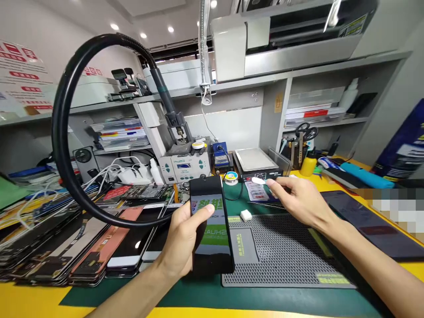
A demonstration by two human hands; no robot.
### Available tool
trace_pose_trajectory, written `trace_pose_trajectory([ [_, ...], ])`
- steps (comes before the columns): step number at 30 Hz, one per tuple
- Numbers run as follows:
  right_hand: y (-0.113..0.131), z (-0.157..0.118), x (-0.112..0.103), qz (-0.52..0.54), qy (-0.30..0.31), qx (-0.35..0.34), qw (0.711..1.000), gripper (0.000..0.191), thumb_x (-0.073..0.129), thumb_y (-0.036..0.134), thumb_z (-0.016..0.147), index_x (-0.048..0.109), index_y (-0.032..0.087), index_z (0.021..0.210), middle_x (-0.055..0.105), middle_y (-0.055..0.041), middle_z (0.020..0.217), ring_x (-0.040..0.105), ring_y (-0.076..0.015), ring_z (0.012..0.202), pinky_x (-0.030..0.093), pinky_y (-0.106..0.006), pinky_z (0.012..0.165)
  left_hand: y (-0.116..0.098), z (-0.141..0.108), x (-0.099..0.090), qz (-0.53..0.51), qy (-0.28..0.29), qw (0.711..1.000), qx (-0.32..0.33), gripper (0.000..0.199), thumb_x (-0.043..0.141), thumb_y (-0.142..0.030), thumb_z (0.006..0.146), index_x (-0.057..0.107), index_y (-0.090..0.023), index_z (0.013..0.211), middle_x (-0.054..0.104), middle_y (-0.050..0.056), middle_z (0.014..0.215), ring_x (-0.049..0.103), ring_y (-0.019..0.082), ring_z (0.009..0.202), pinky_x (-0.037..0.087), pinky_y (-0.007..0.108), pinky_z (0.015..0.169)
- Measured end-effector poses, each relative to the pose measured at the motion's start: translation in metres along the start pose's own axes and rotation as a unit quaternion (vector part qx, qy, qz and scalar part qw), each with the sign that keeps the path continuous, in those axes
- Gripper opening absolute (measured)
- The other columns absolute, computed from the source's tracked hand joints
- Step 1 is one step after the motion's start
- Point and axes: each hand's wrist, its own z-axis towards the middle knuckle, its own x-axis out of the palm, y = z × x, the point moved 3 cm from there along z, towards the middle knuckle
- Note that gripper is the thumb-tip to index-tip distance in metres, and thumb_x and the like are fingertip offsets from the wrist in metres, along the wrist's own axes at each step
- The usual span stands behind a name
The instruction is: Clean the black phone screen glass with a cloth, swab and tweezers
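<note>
My left hand (182, 234) is closed round the left edge of a glossy black phone screen (212, 258), its thumb on the front face. The screen is tilted up toward me and mirrors a green and white sign. Over the back of the grey mat my right hand (304, 201) pinches a small white, oval-ended thing (258, 180); its exact kind is unclear. That white end is apart from the screen. Below it, a small white block (245, 215) sits at the mat's back edge, beside thin metal tweezers (268, 205).
Stacked phone screens and parts (124, 260) fill the left side. A black hose (61, 132) loops in front of the soldering station (187, 165). The perforated grey mat (285, 260) lies on a green sheet. At right are a dark panel (374, 225) and a yellow bottle (308, 163).
</note>
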Motion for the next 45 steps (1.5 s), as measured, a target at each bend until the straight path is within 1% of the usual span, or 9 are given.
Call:
trace_pose_trajectory([
  [3, -0.013, 0.006, 0.000, -0.020, 0.023, 0.034, 0.999, 0.045, 0.043, 0.043, 0.105, 0.060, 0.019, 0.071, 0.055, 0.0028, 0.060, 0.053, -0.0160, 0.057, 0.041, -0.029, 0.056, -0.001, 0.005, -0.004, 0.003, -0.027, 1.000, -0.004, 0.043, 0.078, -0.032, 0.080, 0.069, -0.016, 0.119, 0.077, 0.012, 0.104, 0.073, 0.030, 0.093, 0.057, 0.042, 0.081],
  [5, -0.020, 0.008, 0.004, -0.030, 0.050, 0.049, 0.997, 0.025, 0.058, 0.039, 0.101, 0.067, 0.015, 0.102, 0.069, -0.0016, 0.090, 0.066, -0.0166, 0.074, 0.055, -0.033, 0.069, -0.003, 0.007, -0.006, 0.010, -0.043, 0.999, 0.004, 0.044, 0.080, -0.034, 0.078, 0.070, -0.017, 0.117, 0.078, 0.011, 0.102, 0.073, 0.029, 0.092, 0.056, 0.041, 0.082],
  [8, -0.028, 0.008, 0.010, -0.049, 0.096, 0.061, 0.992, 0.030, 0.064, 0.034, 0.099, 0.063, 0.017, 0.124, 0.068, -0.0083, 0.121, 0.070, -0.0227, 0.097, 0.060, -0.042, 0.082, -0.005, 0.009, -0.008, 0.016, -0.047, 0.999, 0.015, 0.039, 0.080, -0.035, 0.078, 0.072, -0.017, 0.111, 0.078, 0.009, 0.102, 0.072, 0.027, 0.094, 0.054, 0.039, 0.087],
  [17, -0.022, 0.007, 0.012, -0.133, 0.191, 0.029, 0.972, 0.031, 0.064, 0.033, 0.099, 0.063, 0.019, 0.126, 0.065, -0.0092, 0.129, 0.068, -0.0250, 0.105, 0.059, -0.045, 0.088, -0.007, 0.005, -0.005, 0.027, -0.031, 0.999, 0.004, 0.022, 0.078, -0.030, 0.077, 0.074, -0.014, 0.091, 0.079, 0.008, 0.094, 0.071, 0.025, 0.092, 0.053, 0.033, 0.080],
  [24, -0.009, 0.007, 0.011, -0.210, 0.178, 0.024, 0.961, 0.031, 0.064, 0.032, 0.099, 0.062, 0.019, 0.127, 0.064, -0.0102, 0.131, 0.067, -0.0253, 0.108, 0.058, -0.046, 0.090, -0.009, 0.005, -0.003, 0.016, -0.040, 0.999, 0.011, 0.019, 0.080, -0.029, 0.073, 0.072, -0.018, 0.086, 0.079, 0.003, 0.090, 0.071, 0.022, 0.088, 0.054, 0.031, 0.079],
  [32, -0.012, -0.002, 0.013, -0.222, 0.289, 0.056, 0.930, 0.031, 0.064, 0.032, 0.099, 0.062, 0.019, 0.127, 0.065, -0.0102, 0.130, 0.067, -0.0249, 0.107, 0.058, -0.046, 0.089, -0.006, 0.005, -0.005, 0.001, -0.047, 0.999, 0.007, 0.021, 0.084, -0.028, 0.070, 0.074, -0.018, 0.086, 0.078, 0.002, 0.088, 0.070, 0.020, 0.085, 0.053, 0.027, 0.075],
  [40, 0.006, 0.005, -0.008, -0.024, 0.253, 0.086, 0.963, 0.030, 0.063, 0.033, 0.099, 0.063, 0.019, 0.126, 0.065, -0.0095, 0.128, 0.068, -0.0244, 0.105, 0.058, -0.045, 0.088, 0.002, 0.007, -0.003, -0.030, -0.013, 0.998, -0.056, 0.030, 0.080, -0.027, 0.072, 0.074, -0.015, 0.098, 0.078, 0.010, 0.092, 0.073, 0.026, 0.081, 0.057, 0.036, 0.073],
  [43, 0.014, 0.003, -0.022, 0.148, 0.197, 0.091, 0.965, 0.021, 0.065, 0.033, 0.096, 0.064, 0.016, 0.109, 0.070, -0.0056, 0.104, 0.069, -0.0210, 0.089, 0.059, -0.041, 0.082, 0.004, 0.006, -0.001, -0.059, -0.017, 0.994, -0.091, 0.031, 0.080, -0.027, 0.071, 0.072, -0.016, 0.099, 0.078, 0.010, 0.091, 0.072, 0.025, 0.075, 0.057, 0.037, 0.070],
  [45, 0.022, 0.004, -0.024, 0.284, 0.168, 0.089, 0.940, 0.017, 0.063, 0.034, 0.091, 0.058, 0.019, 0.096, 0.067, -0.0030, 0.090, 0.068, -0.0183, 0.081, 0.058, -0.038, 0.085, 0.004, 0.004, 0.002, -0.078, -0.018, 0.990, -0.113, 0.029, 0.079, -0.028, 0.072, 0.071, -0.017, 0.098, 0.078, 0.009, 0.088, 0.072, 0.024, 0.072, 0.057, 0.038, 0.069],
])
